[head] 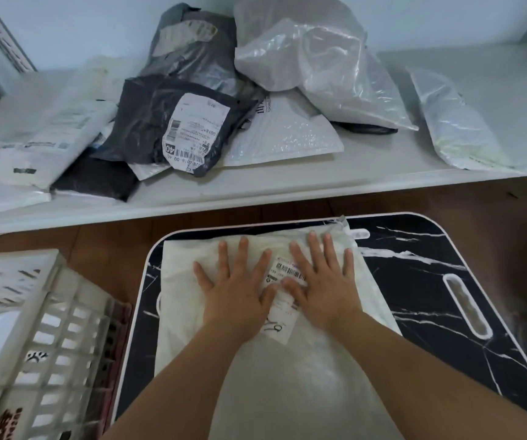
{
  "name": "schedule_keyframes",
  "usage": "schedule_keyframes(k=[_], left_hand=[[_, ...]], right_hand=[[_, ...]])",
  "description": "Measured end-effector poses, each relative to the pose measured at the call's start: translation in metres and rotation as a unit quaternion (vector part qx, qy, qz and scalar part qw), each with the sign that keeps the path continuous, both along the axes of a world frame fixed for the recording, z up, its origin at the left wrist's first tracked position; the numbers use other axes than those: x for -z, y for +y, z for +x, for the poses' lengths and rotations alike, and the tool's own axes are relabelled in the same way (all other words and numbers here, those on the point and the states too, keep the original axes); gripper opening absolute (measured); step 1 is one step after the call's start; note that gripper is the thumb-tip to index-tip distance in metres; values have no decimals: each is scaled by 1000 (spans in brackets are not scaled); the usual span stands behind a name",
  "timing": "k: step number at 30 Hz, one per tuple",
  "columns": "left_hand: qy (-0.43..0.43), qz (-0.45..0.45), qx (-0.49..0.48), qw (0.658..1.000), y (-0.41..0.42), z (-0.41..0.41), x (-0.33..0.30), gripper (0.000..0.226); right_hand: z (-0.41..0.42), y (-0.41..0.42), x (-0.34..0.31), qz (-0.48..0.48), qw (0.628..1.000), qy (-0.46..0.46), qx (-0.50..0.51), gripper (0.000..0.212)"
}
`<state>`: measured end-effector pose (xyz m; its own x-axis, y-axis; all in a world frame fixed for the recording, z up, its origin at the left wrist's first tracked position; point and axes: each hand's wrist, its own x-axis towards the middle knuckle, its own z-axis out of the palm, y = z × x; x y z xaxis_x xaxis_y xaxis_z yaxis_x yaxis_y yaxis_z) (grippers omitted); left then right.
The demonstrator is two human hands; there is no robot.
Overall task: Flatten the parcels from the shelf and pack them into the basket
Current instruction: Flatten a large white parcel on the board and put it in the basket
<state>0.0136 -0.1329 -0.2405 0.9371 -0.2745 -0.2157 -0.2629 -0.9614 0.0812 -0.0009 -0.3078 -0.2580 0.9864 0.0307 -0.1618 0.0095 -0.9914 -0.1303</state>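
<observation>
Both hands, left hand [235, 292] and right hand [321, 285], press flat with no grip on the white parcel [256, 360] at lower centre, on the desk [430, 281]. Slick plastic could slide under uneven pressure, and trapped air may spring it back before it reaches the basket [62, 331] at lower left.

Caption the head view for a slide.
Both hands, left and right, press a white parcel flat on the marbled table.

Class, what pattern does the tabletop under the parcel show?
Black tabletop with white marble-like veins; head view.
</observation>
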Motion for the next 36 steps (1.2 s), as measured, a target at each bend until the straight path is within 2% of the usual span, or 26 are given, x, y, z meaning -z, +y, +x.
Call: schedule_keyframes(k=[6, 16, 23, 27, 29, 30, 32, 34, 36], left_hand=[[34, 38, 0, 999, 0, 4, 18, 68], [-6, 14, -10, 1000, 12, 11, 25, 81], [-9, 6, -135, 991, 66, 5, 26, 79], [-5, 34, -170, 985, 91, -13, 19, 83], [-29, 60, -181, 981, 90, -21, 19, 83], [-51, 65, -169, 982, 82, -25, 16, 80], [-83, 9, -110, 990, 54, -39, 14, 65], [-75, -25, -24, 997, 18, -63, 15, 58], [-52, -30, 5, 998, 1, -87, 16, 57]], right_hand=[[3, -2, 15, -26, 999, 15, -12, 73], [9, 1, 6, -33, 998, 53, 5, 73], [2, 3, 6, -34, 998, 57, 18, 80], [-4, 10, -1, -41, 994, 81, 66, 73], [-6, 14, -3, -54, 991, 84, 91, 68], [-7, 17, 0, -65, 992, 68, 87, 64], [-8, 27, -3, -71, 996, 1, 46, 57], [-9, 36, -4, -58, 998, -8, -20, 54], [-21, 37, -2, -30, 998, 13, -54, 54]])
